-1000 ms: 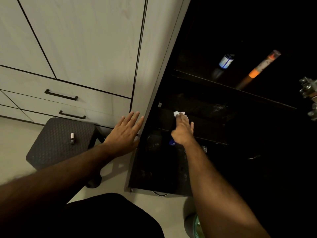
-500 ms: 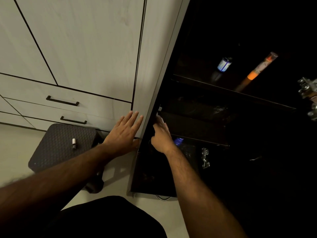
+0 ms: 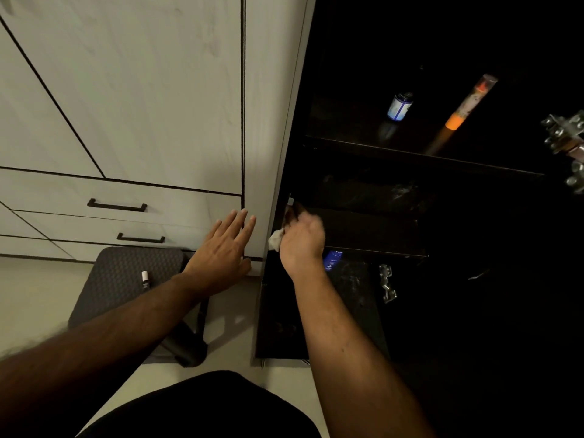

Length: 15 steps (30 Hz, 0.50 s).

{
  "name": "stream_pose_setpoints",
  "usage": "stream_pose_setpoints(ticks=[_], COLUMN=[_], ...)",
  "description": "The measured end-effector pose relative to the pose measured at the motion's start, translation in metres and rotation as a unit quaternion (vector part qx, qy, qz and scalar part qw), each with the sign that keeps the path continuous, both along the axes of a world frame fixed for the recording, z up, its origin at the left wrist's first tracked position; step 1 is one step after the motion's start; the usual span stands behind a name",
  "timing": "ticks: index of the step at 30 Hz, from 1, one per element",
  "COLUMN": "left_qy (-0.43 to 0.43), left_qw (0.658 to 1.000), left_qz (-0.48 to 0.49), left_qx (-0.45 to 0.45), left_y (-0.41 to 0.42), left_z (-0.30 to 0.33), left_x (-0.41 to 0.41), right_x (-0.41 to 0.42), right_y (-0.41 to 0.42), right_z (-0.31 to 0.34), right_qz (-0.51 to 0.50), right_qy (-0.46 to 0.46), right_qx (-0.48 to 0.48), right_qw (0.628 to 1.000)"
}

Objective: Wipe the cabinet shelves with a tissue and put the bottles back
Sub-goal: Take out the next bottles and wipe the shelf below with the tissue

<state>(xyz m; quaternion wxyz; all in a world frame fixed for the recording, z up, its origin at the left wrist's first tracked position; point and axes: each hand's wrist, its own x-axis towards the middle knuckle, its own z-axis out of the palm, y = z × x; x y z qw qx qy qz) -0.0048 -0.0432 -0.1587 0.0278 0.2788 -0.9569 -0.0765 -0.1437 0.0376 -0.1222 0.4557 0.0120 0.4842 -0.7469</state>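
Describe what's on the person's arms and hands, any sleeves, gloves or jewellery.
Both forearms are bare to the frame's edge, with no sleeves in view. The left hand and right hand are bare too: no gloves, watch or bands show, and no rings on the visible fingers.

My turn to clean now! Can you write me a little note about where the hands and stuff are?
Left hand: open, flat against the pale cabinet side panel.
Right hand: holds the white tissue at the left inner edge of the dark cabinet, by the middle shelf.
Bottles: small blue-labelled bottle and tall orange-banded tube on the upper shelf; a blue bottle low down beside the right wrist; a small white-capped bottle on the dark stool.
Done: cannot tell which shelves are wiped.
Left: finish wiping, put the stool bottle back.
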Motion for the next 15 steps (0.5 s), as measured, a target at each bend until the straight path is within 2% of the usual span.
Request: stream_pose_setpoints(ticks=[1,3,5,6,9,11,15], left_qy=[-0.006,-0.021,-0.025,-0.026,-0.021,-0.017,-0.012], left_qw=[1.000,1.000,1.000,1.000,1.000,1.000,1.000], left_qz=[0.003,0.007,0.009,0.009,0.012,0.008,0.002], left_qx=[-0.001,-0.006,-0.009,-0.011,-0.015,-0.020,-0.016], left_y=[-0.002,-0.004,-0.006,-0.006,-0.006,-0.004,0.000], left_z=[0.001,0.004,0.008,0.011,0.016,0.018,0.020], left_x=[0.002,0.003,0.002,0.000,-0.005,-0.008,-0.012], right_x=[0.000,-0.001,0.000,-0.003,-0.017,-0.023,-0.027], right_y=[0.000,0.001,0.002,0.003,0.006,0.009,0.009], right_z=[-0.001,0.001,0.009,0.013,0.025,0.037,0.056], right_qz=[0.037,0.104,0.130,0.146,0.155,0.175,0.205], right_qy=[-0.002,0.066,0.100,0.097,0.070,0.085,0.143], right_qx=[-0.002,0.024,0.043,0.036,-0.093,-0.137,-0.102], right_qw=[0.999,0.992,0.986,0.984,0.981,0.971,0.963])
